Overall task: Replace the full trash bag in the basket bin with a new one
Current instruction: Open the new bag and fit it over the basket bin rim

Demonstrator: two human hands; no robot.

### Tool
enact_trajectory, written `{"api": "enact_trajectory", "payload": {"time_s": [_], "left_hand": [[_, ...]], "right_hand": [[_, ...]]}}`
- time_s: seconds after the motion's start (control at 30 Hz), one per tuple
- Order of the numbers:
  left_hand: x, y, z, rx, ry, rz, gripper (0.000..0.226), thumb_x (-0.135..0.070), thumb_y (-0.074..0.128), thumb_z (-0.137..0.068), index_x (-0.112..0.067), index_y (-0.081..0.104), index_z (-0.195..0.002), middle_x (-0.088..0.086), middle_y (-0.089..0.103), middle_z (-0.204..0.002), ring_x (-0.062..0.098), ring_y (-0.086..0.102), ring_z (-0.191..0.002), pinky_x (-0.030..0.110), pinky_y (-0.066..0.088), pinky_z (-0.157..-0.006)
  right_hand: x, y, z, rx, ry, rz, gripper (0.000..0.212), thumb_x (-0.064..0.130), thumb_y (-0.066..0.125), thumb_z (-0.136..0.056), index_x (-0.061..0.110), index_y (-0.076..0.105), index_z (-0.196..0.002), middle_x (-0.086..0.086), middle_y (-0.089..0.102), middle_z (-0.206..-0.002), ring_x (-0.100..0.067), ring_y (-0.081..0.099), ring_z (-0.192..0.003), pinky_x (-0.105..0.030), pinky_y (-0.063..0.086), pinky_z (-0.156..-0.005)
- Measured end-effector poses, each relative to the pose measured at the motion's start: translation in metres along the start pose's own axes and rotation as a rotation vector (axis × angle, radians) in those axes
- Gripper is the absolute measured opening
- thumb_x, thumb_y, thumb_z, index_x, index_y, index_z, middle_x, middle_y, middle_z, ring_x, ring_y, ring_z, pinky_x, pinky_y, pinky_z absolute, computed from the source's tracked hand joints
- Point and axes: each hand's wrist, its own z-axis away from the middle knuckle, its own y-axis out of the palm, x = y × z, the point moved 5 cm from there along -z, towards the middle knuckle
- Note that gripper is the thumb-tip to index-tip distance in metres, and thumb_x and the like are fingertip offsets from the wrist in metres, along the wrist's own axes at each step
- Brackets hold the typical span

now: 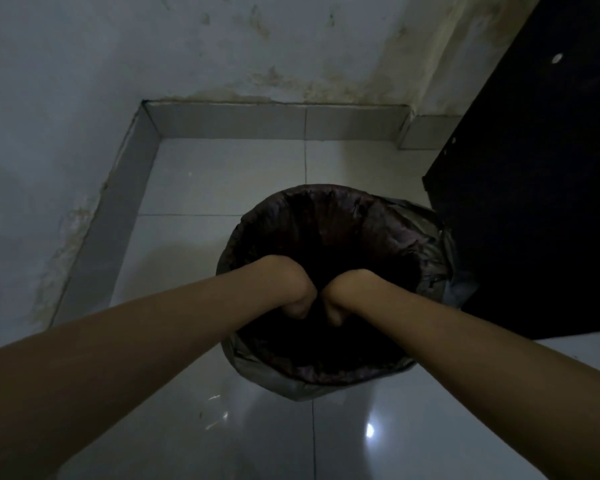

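A round basket bin point(267, 381) stands on the tiled floor, lined with a dark trash bag point(329, 216) whose edge is folded over the rim. Both my hands reach down inside the bag's mouth, side by side near the middle. My left hand point(288, 289) and my right hand point(343, 296) point downward, with the fingers sunk into the dark interior and hidden. Only the backs of the hands and the thumbs show. The inside of the bag is too dark to see its contents.
A dark cabinet point(534, 202) stands right beside the bin. A stained wall point(222, 46) with a grey tiled skirting point(257, 121) forms a corner behind and to the left. Glossy white floor tiles point(194, 181) surround the bin.
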Motion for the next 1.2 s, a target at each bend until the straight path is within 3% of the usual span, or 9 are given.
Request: {"api": "enact_trajectory", "payload": {"time_s": [0.13, 0.23, 0.33, 0.43, 0.63, 0.8, 0.97, 1.07, 1.2], "left_hand": [[0.008, -0.015, 0.031, -0.141, 0.012, 0.076, 0.041, -0.018, 0.045, -0.101, -0.006, 0.05, -0.14, 0.013, 0.054, -0.139, 0.029, 0.056, -0.122, 0.032, 0.045, -0.093], [0.025, -0.021, 0.047, -0.266, 0.024, 0.182, 0.038, -0.012, 0.047, -0.098, -0.011, 0.056, -0.135, 0.013, 0.055, -0.133, 0.03, 0.06, -0.114, 0.029, 0.045, -0.081], [0.048, -0.028, 0.063, -0.495, 0.109, 0.351, 0.036, -0.012, 0.048, -0.094, -0.024, 0.067, -0.122, -0.006, 0.065, -0.109, 0.022, 0.064, -0.104, 0.033, 0.051, -0.095], [0.069, -0.032, 0.078, -0.795, 0.149, 0.526, 0.033, -0.014, 0.05, -0.094, -0.03, 0.069, -0.116, -0.017, 0.055, -0.085, 0.008, 0.057, -0.085, 0.027, 0.049, -0.086], [0.084, -0.014, 0.099, -1.272, 0.023, 0.558, 0.025, -0.021, 0.061, -0.086, -0.032, 0.066, -0.108, -0.007, 0.048, -0.102, 0.012, 0.048, -0.094, 0.031, 0.044, -0.071], [0.079, -0.004, 0.097, -1.372, -0.091, 0.529, 0.044, -0.025, 0.066, -0.077, -0.027, 0.059, -0.12, 0.002, 0.046, -0.118, 0.024, 0.05, -0.106, 0.046, 0.05, -0.079], [0.067, 0.0, 0.085, -1.35, -0.161, 0.711, 0.06, -0.028, 0.065, -0.078, -0.027, 0.044, -0.134, 0.002, 0.041, -0.135, 0.027, 0.054, -0.114, 0.044, 0.053, -0.084], [0.063, 0.001, 0.082, -1.343, -0.179, 0.725, 0.062, -0.028, 0.067, -0.081, -0.027, 0.042, -0.138, 0.001, 0.041, -0.135, 0.025, 0.055, -0.113, 0.039, 0.055, -0.08], [0.065, 0.004, 0.08, -1.334, -0.178, 0.761, 0.066, -0.028, 0.067, -0.082, -0.027, 0.038, -0.142, 0.001, 0.043, -0.133, 0.024, 0.054, -0.114, 0.039, 0.055, -0.078]], "right_hand": [[-0.005, -0.019, 0.029, -0.185, 0.017, -0.003, 0.022, 0.01, 0.052, -0.1, 0.003, 0.068, -0.113, -0.007, 0.058, -0.086, -0.023, 0.059, -0.101, -0.031, 0.043, -0.08], [0.008, -0.019, 0.021, -0.264, -0.105, -0.02, 0.032, 0.018, 0.052, -0.1, 0.009, 0.062, -0.129, -0.011, 0.063, -0.128, -0.028, 0.06, -0.121, -0.032, 0.047, -0.09], [0.021, -0.009, -0.003, -0.174, -0.109, -0.02, 0.047, 0.02, 0.045, -0.105, 0.002, 0.043, -0.148, -0.019, 0.041, -0.155, -0.032, 0.041, -0.142, -0.04, 0.034, -0.115], [0.023, -0.01, -0.007, -0.164, -0.099, -0.092, 0.051, 0.024, 0.041, -0.107, 0.003, 0.035, -0.153, -0.016, 0.032, -0.162, -0.03, 0.033, -0.148, -0.037, 0.028, -0.118], [0.023, -0.017, 0.019, -0.235, -0.114, -0.075, 0.044, 0.016, 0.045, -0.101, 0.002, 0.05, -0.143, -0.018, 0.051, -0.148, -0.032, 0.053, -0.133, -0.035, 0.044, -0.104], [-0.01, -0.042, 0.095, -0.735, -0.262, -0.262, 0.034, 0.033, 0.047, -0.084, 0.027, 0.069, -0.109, -0.01, 0.068, -0.117, -0.032, 0.067, -0.107, -0.034, 0.054, -0.088], [-0.06, -0.026, 0.15, -1.378, -0.174, -0.638, 0.028, 0.032, 0.059, -0.091, 0.025, 0.065, -0.118, 0.002, 0.062, -0.112, -0.021, 0.058, -0.108, -0.038, 0.05, -0.089], [-0.074, -0.006, 0.14, -1.352, -0.009, -0.727, 0.046, 0.042, 0.059, -0.094, 0.024, 0.051, -0.136, -0.003, 0.049, -0.131, -0.026, 0.049, -0.123, -0.041, 0.044, -0.101], [-0.086, 0.016, 0.123, -1.213, -0.124, -1.082, 0.063, 0.066, 0.049, -0.092, 0.033, 0.04, -0.145, 0.002, 0.05, -0.144, -0.019, 0.05, -0.128, -0.041, 0.044, -0.105]]}}
